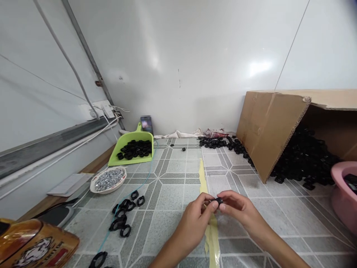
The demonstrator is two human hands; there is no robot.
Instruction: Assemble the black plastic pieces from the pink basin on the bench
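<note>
Action is centring on one black part (219, 200), left hand (196, 213) and right hand (241, 209) both gripping it above the yellow tape (212, 238). Black pieces (135, 149) are lying in the green dustpan (113, 160) far left, possibly finished; a bigger heap (306, 158) is spilling from the cardboard box (259, 126) at right, apparently plenty remaining.

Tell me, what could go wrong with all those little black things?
The small black piece is only at the fingertips of the left hand and right hand, so it might slip.

The blue string runs among the loose rings; a tug could drag some.

The cardboard box opens sideways with a black pile at its mouth; a bump might spread it.
</note>
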